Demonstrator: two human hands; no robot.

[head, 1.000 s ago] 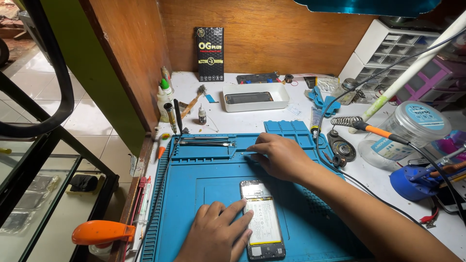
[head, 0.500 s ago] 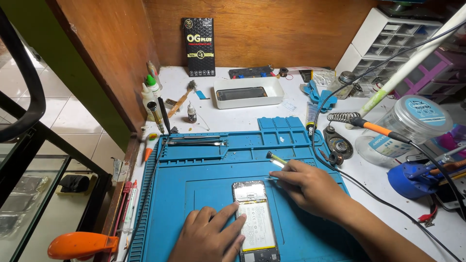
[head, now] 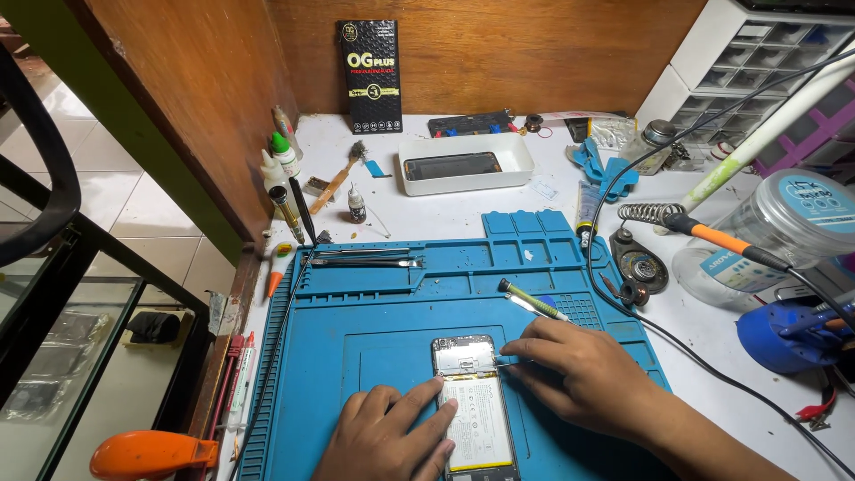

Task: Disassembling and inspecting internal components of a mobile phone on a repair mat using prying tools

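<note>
An opened phone with its back off and battery showing lies on a blue work mat. My left hand rests on the mat and presses the phone's left edge with its fingers. My right hand grips a slim screwdriver with a green and silver handle; its thin tip touches the phone's upper right part.
Tweezers lie in the mat's upper tray. A white tray holds another phone. A soldering iron, cables, a clear jar, glue bottles and a drawer cabinet crowd the white table. A wooden wall stands left.
My right hand moved from the mat's upper tray down to the phone, bringing the screwdriver with it. The left hand stayed on the phone. The view shifted slightly.
</note>
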